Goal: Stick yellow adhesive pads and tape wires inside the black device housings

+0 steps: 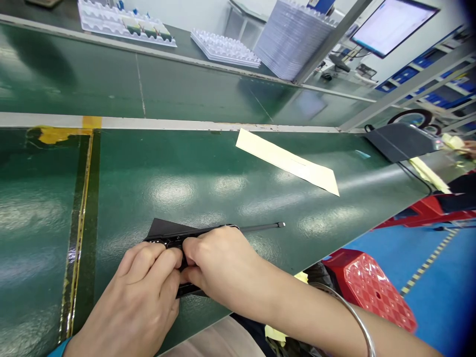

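Note:
A flat black device [189, 237] lies on the green work surface near its front edge, with a dark sheet [163, 227] under it. My left hand [143, 287] grips the device's left part, fingers curled together over its edge. From the right, my right hand [211, 258] presses pinched fingers onto the middle of the device; anything small between those fingertips is hidden. A thin dark cable [262, 227] with a small light-tipped connector sticks out to the right beyond my right hand.
A pale yellow strip [290, 161] lies ahead. White trays [225, 48] stand on the back shelf. A dark grey device [403, 141] sits at the right, near another person's hand [469, 148]. A red stool [372, 287] is below the right edge.

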`<state>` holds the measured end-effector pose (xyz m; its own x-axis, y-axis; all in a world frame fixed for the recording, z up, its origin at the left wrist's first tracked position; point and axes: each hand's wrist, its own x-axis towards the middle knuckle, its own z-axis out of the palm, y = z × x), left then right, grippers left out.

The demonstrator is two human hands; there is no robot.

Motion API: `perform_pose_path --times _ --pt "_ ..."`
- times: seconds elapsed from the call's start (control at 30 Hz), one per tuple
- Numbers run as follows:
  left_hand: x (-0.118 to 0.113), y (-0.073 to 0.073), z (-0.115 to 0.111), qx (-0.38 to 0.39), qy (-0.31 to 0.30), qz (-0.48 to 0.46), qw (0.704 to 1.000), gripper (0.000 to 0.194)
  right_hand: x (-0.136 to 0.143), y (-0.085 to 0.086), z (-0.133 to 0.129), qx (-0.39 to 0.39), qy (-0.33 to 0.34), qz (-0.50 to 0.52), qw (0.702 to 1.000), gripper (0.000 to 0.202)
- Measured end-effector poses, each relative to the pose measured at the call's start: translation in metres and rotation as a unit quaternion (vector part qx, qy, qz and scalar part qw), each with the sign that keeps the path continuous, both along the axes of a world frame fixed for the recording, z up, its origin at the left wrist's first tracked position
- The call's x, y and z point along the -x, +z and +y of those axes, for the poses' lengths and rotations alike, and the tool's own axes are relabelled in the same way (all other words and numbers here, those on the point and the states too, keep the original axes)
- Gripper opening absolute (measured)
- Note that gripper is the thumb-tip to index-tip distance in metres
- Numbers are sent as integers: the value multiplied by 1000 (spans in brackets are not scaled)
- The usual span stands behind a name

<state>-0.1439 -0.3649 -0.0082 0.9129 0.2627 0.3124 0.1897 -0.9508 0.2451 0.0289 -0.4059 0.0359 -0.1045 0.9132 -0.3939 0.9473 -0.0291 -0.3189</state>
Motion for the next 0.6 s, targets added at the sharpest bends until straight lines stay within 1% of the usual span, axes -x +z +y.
perform_pose_path --times 0.07,0.1,0.17,0.2,0.27,0.33,0.4,0.5,0.6 --pt "0 0 0 -1 -1 2 1000 18 -2 1 -5 -14 -29 -13 999 21" --pt "0 1 1 1 -2 3 1000 17 -3 2 -9 -22 -50 2 999 23" --pt "0 1 1 5 -4 4 1000 14 -6 4 -21 -51 -80 67 993 23" --pt "0 1 1 7 -6 5 1000 13 -7 5 -28 -69 -83 109 988 21" --pt "0 1 1 6 -6 7 1000 13 -7 5 -41 -91 -85 178 976 28" --pt "0 1 1 1 -7 6 1000 15 -3 1 -52 -91 -96 211 968 37" --pt "1 0 1 -1 -6 6 1000 16 2 -6 -58 -84 -111 227 964 42" --pt "1 0 0 -3 -2 13 1000 16 7 -15 -60 -87 -125 232 961 41" --pt "3 -1 -1 -6 -1 17 1000 16 8 -17 -59 -80 -124 223 963 40"
